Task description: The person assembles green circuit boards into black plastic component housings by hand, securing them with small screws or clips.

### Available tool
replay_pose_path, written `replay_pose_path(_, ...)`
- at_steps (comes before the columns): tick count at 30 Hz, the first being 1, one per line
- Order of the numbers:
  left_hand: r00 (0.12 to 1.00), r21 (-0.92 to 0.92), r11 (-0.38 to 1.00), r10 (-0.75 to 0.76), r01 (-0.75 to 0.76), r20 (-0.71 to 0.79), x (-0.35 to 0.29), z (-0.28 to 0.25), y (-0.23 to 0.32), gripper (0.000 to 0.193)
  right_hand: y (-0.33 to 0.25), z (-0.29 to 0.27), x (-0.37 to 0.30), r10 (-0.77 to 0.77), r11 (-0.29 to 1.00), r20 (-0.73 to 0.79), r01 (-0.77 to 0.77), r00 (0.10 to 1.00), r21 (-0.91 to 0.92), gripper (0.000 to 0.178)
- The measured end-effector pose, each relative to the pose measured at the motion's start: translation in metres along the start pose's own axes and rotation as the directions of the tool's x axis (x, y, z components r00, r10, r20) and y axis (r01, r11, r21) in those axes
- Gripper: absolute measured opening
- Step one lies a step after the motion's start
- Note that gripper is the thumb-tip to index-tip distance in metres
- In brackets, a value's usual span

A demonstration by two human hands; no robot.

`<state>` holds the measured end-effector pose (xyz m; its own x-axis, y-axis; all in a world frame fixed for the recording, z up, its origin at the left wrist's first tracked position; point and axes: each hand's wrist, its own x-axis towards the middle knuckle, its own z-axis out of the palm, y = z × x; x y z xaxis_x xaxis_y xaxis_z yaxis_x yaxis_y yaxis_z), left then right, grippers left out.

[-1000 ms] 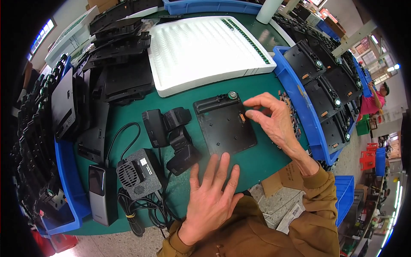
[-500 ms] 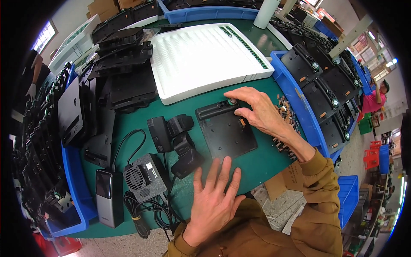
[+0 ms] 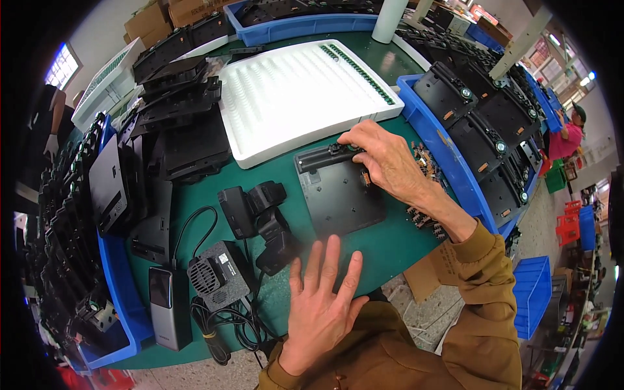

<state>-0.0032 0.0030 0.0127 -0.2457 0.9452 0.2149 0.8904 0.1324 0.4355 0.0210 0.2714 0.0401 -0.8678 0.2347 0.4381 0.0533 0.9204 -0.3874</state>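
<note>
Green worktable (image 3: 400, 257) above speckled floor (image 3: 185, 376)

An assembly workshop, by its look: black panels (image 3: 482, 144) crowd a blue bin (image 3: 469, 198) at the right, a white foam tray (image 3: 305, 140) of small parts lies on the green table (image 3: 390, 257), and a co-worker (image 3: 565, 140) shows far right.

We are seeing glare washing out the tray (image 3: 279, 107) beyond our right fingers (image 3: 361, 132), a window (image 3: 63, 67) glowing far to their left, and edges farthest from them bending.
</note>
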Motion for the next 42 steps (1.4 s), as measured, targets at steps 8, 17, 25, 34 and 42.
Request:
replay_pose_path(8, 0.999, -0.006, 0.999, 0.041, -0.041, -0.008, 0.008, 0.003, 0.001, 0.083, 0.001, -0.021, -0.014, 0.022, 0.992, -0.117, -0.037, 0.993, -0.124, 0.038)
replay_pose_path(17, 1.0, 0.11, 0.994, 0.002, -0.003, 0.011, 0.0, -0.001, 0.007, 0.081, -0.016, -0.085, -0.061, 0.131, 0.983, -0.244, -0.158, 0.961, -0.094, 0.033)
replay_pose_path(25, 0.999, 0.102, 0.994, 0.044, -0.041, -0.022, 0.004, 0.0, 0.01, 0.069, -0.012, -0.211, -0.146, 0.473, 0.861, -0.378, -0.509, 0.796, 0.005, 0.033)
replay_pose_path(34, 0.999, 0.175, 0.983, 0.046, -0.05, 0.029, 0.005, -0.003, 0.011, 0.068, 0.134, -0.345, -0.26, 0.566, 0.483, -0.604, -0.819, 0.562, -0.31, 0.035)
replay_pose_path(42, 0.997, 0.192, 0.98, 0.032, -0.044, 0.064, 0.007, -0.003, 0.011, 0.066, 0.256, -0.374, -0.315, 0.541, 0.211, -0.754, -0.928, 0.372, -0.307, 0.037)
